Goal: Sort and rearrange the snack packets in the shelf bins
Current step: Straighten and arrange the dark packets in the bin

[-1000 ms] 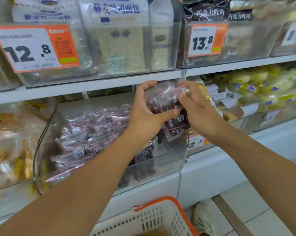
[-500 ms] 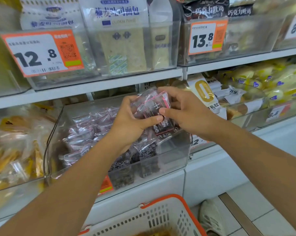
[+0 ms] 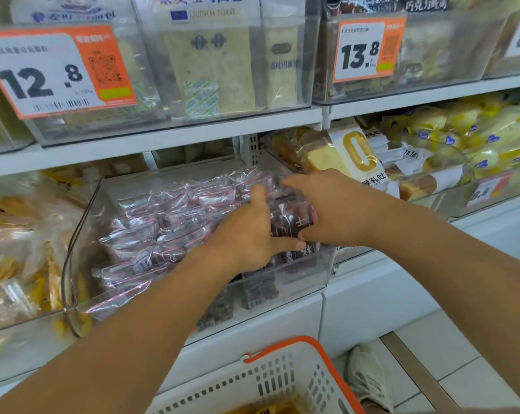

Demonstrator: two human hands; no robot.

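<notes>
A dark purple snack packet (image 3: 291, 222) in clear wrap sits at the right end of a clear plastic shelf bin (image 3: 300, 283), held between both hands. My left hand (image 3: 252, 234) grips its left side, thumb along the front. My right hand (image 3: 333, 207) grips its right side and top. Several matching purple packets (image 3: 175, 222) lie in rows across the rest of the bin. Part of the held packet is hidden behind my fingers.
Bins of bread loaves (image 3: 211, 70) with orange price tags (image 3: 58, 70) fill the upper shelf. Yellow-wrapped pastries (image 3: 10, 252) lie left, toast and yellow buns (image 3: 467, 138) right. A white basket with an orange rim (image 3: 321, 351) stands below, beside a shoe (image 3: 369, 380).
Both hands have lowered the purple packet from above the bin down into its right end, among the other packets.
</notes>
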